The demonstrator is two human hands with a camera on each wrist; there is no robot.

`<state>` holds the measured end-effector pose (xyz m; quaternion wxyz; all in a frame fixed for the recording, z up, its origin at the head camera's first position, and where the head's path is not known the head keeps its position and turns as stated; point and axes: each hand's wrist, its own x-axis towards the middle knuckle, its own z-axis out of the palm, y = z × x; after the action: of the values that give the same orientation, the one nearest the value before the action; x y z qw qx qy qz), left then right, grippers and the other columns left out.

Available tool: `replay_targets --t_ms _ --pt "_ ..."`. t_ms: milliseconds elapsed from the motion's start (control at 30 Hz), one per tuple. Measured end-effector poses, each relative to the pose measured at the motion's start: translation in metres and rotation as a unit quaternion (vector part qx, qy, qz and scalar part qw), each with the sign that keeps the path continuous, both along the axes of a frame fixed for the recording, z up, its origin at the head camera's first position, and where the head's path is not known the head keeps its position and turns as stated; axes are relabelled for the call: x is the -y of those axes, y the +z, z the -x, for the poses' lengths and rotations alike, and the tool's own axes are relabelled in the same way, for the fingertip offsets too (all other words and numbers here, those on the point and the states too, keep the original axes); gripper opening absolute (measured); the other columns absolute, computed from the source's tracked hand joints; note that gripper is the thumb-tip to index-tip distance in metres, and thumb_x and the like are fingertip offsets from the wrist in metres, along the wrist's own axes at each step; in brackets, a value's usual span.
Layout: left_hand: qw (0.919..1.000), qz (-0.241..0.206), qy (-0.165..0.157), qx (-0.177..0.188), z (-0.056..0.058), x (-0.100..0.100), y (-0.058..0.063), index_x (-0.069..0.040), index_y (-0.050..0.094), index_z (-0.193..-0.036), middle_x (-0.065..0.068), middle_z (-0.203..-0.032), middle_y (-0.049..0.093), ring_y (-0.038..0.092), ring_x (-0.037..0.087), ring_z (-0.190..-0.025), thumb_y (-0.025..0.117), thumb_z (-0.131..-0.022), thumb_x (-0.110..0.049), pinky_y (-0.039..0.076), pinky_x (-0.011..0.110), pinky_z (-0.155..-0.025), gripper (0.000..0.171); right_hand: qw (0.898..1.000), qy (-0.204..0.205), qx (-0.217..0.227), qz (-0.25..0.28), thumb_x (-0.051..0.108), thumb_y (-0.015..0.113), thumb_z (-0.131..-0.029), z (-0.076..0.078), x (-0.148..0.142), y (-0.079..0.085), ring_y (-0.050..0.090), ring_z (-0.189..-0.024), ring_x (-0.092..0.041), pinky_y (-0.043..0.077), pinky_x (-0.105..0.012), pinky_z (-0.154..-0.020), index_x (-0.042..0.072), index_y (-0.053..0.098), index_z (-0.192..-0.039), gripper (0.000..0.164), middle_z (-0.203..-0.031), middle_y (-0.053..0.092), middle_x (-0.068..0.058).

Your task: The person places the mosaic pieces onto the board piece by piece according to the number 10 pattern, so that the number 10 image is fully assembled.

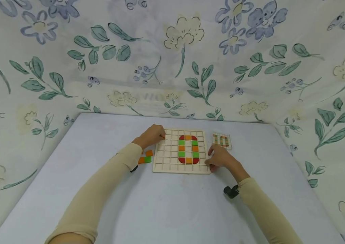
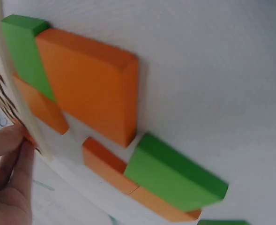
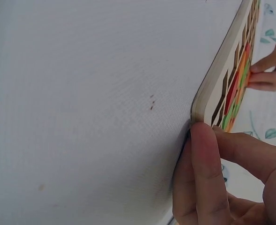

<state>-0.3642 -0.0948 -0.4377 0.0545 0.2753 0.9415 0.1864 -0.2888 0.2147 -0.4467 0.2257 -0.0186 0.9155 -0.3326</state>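
A wooden grid board (image 1: 167, 168) lies on the table, with red, orange and green tiles (image 1: 181, 148) set in it as an upright ring. At the board's upper left, my left hand (image 1: 152, 134) pinches a small orange-red tile (image 2: 28, 136) over the grid, mostly hidden by the fingers. My right hand (image 1: 220, 157) holds the board's right edge near its lower corner, thumb above and fingers against the side, as the right wrist view shows. Left of the board sit loose orange tiles (image 2: 88, 82) and green tiles (image 2: 173, 173), partly behind the left forearm in the head view.
A small pattern card (image 1: 225, 142) with a coloured grid design lies right of the board, partly behind the right hand. The white table (image 1: 172, 206) ends at a flower-patterned cloth (image 1: 157, 78) behind and at the sides.
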Motion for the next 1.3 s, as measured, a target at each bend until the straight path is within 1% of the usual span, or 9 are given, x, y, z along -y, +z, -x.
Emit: replay_targets --t_ms 100,200,333,433,533,767,1033,1133,1300 --pt "0.9988 0.043 -0.001 0.023 -0.004 -0.005 0.008 0.004 0.071 -0.085 0.016 -0.105 0.064 0.058 0.027 -0.100 0.062 -0.089 0.008 0.049 0.037 -0.090 0.011 1.000 -0.002 0.000 -0.003 0.012 0.076 -0.083 0.000 0.000 0.003 0.067 -0.057 -0.021 0.055 -0.030 -0.056 -0.001 0.052 -0.112 0.039 -0.073 0.066 -0.013" --pt "0.9944 0.099 0.012 0.036 -0.010 -0.007 0.015 0.006 0.067 -0.117 0.019 -0.133 0.052 0.047 0.034 -0.124 0.057 -0.093 0.003 0.041 0.042 -0.104 0.026 1.000 -0.001 -0.003 -0.002 0.011 0.076 -0.083 0.000 0.000 0.005 0.067 -0.057 -0.021 0.055 -0.030 -0.056 -0.002 0.052 -0.112 0.039 -0.071 0.066 -0.013" --pt "0.9915 0.121 0.020 0.044 -0.017 0.003 0.025 0.004 0.053 -0.136 0.020 -0.143 0.043 0.040 0.038 -0.130 0.056 -0.096 -0.006 0.037 0.045 -0.107 0.041 1.000 0.001 -0.002 0.011 0.010 0.075 -0.083 -0.001 0.000 0.005 0.067 -0.057 -0.021 0.055 -0.031 -0.056 -0.002 0.051 -0.110 0.038 -0.073 0.066 -0.013" --pt "0.9920 0.111 0.027 0.053 -0.023 0.021 0.031 0.003 0.055 -0.135 0.020 -0.136 0.049 0.045 0.036 -0.126 0.062 -0.094 -0.007 0.037 0.046 -0.107 0.042 1.000 0.002 0.000 0.015 0.009 0.075 -0.084 -0.002 0.000 0.003 0.067 -0.058 -0.021 0.056 -0.031 -0.056 -0.002 0.051 -0.110 0.037 -0.073 0.066 -0.013" --pt "0.9906 0.117 0.029 0.064 -0.030 0.043 0.034 0.001 0.063 -0.125 0.018 -0.127 0.056 0.052 0.033 -0.119 0.066 -0.090 -0.005 0.041 0.045 -0.103 0.035 1.000 0.002 0.002 0.012 0.010 0.074 -0.084 -0.002 -0.001 0.002 0.067 -0.058 -0.021 0.056 -0.031 -0.056 -0.002 0.051 -0.110 0.037 -0.072 0.066 -0.012" --pt "0.9882 0.103 0.036 0.108 -0.047 0.085 0.032 -0.001 0.070 -0.113 0.012 -0.110 0.062 0.056 0.029 -0.103 0.067 -0.089 -0.001 0.048 0.043 -0.095 0.025 1.000 0.011 -0.003 0.003 0.011 0.074 -0.085 -0.002 -0.002 0.003 0.067 -0.056 -0.020 0.055 -0.031 -0.055 -0.002 0.052 -0.109 0.034 -0.070 0.066 -0.011" --pt "0.9924 0.086 0.026 0.084 -0.068 0.113 0.025 0.004 0.069 -0.109 0.011 -0.101 0.063 0.057 0.027 -0.094 0.071 -0.084 0.000 0.050 0.044 -0.091 0.026 1.000 0.012 0.004 0.015 0.011 0.073 -0.085 0.000 -0.002 0.003 0.067 -0.057 -0.021 0.055 -0.031 -0.055 -0.001 0.052 -0.109 0.034 -0.069 0.067 -0.011" --pt "0.9938 0.073 0.033 0.078 -0.073 0.122 0.024 0.005 0.068 -0.110 0.009 -0.098 0.062 0.057 0.025 -0.091 0.073 -0.080 0.000 0.050 0.042 -0.088 0.030 1.000 0.014 0.002 0.014 0.012 0.073 -0.085 -0.001 -0.001 0.003 0.067 -0.056 -0.020 0.055 -0.030 -0.055 -0.001 0.052 -0.109 0.034 -0.069 0.067 -0.011" --pt "0.9958 0.048 0.032 0.071 -0.076 0.132 0.020 0.004 0.070 -0.105 0.009 -0.099 0.063 0.059 0.025 -0.091 0.072 -0.081 0.004 0.052 0.043 -0.086 0.024 1.000 0.017 0.000 0.010 0.011 0.073 -0.085 -0.001 0.000 0.006 0.067 -0.056 -0.020 0.055 -0.030 -0.055 -0.002 0.053 -0.109 0.034 -0.068 0.066 -0.011"
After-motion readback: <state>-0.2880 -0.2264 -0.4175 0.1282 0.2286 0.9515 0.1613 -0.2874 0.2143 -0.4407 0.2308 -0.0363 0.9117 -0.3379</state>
